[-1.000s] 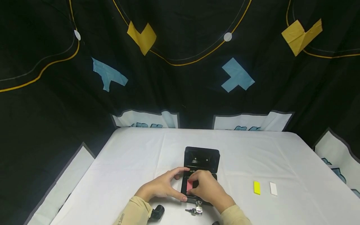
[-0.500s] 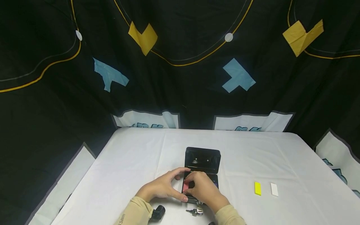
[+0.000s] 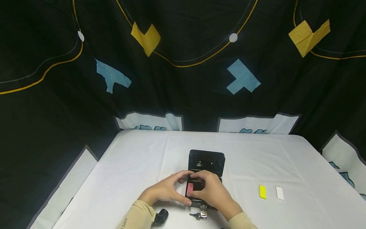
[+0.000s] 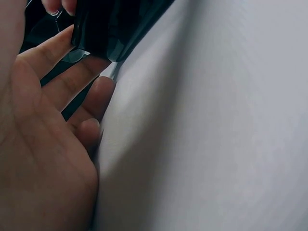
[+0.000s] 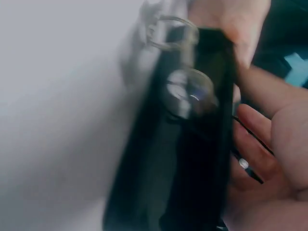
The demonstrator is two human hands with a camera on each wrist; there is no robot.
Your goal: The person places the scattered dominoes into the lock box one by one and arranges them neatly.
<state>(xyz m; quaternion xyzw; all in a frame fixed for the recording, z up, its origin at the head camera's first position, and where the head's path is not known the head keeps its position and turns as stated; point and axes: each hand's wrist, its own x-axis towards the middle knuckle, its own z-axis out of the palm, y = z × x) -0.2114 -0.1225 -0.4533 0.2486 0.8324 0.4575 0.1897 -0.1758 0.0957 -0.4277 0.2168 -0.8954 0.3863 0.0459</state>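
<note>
Right hand (image 3: 210, 187): reached over the box from the right, thumb and forefinger apart; the thumb tip was at the lower right of the pink block, seemingly touching it, while the forefinger tip was near the far left corner.
Left hand (image 3: 167, 189): held the box at its left end, thumb on the near corner and forefinger at the far one; in the left wrist view the lower fingertips were beside the white cloth.
Pink block (image 3: 190, 187): lay inside the black box, at its left end, long side running from near to far.
Black box (image 3: 197, 203): stood open between the 2 hands; much of its interior was hidden under the right hand.
Lid (image 3: 206, 162): leaned back on the far side, 2 small bright spots on its inner face.
Lock (image 3: 203, 208): silver, at the near wall; blurred in the right wrist view.
Keys (image 3: 196, 216): hung together just in front of the box.
Yellow block (image 3: 262, 192): lay to the right, well apart from the box.
White block (image 3: 280, 193): lay near the yellow one, farther right.
Sleeves (image 3: 135, 218): 2, beige, the left one bearing printed lettering.
Table (image 3: 143, 152): covered in white cloth with faint creases.
Curtain (image 3: 186, 95): black, with yellow and blue shapes, behind the table.
</note>
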